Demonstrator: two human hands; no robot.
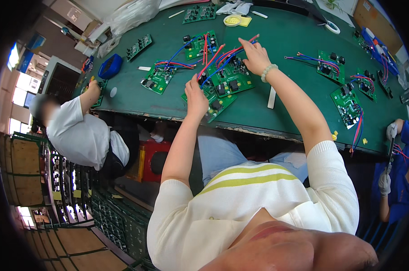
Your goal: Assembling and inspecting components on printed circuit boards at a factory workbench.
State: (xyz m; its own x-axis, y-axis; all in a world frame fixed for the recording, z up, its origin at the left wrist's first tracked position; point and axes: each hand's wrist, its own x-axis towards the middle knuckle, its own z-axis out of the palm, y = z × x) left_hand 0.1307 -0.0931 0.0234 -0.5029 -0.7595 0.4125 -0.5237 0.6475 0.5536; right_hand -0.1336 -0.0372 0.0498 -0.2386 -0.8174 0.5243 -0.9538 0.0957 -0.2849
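Observation:
A green circuit board (230, 79) with black parts lies on the green table (285, 31) in front of me, partly over a second board (215, 105). Red and blue wires (222, 56) run from it toward the far side. My right hand (255, 55), with a pale bead bracelet at the wrist, pinches the far ends of those wires. My left hand (195, 97) rests on the near left corner of the boards, fingers curled over the edge of the lower board.
More wired boards lie around: two at the left (159, 77) (200, 45), several at the right (330, 65) (348, 106). A white strip (271, 97) lies by my right forearm. A person in white (78, 131) sits left; gloved hands in blue sleeves (389, 153) work right.

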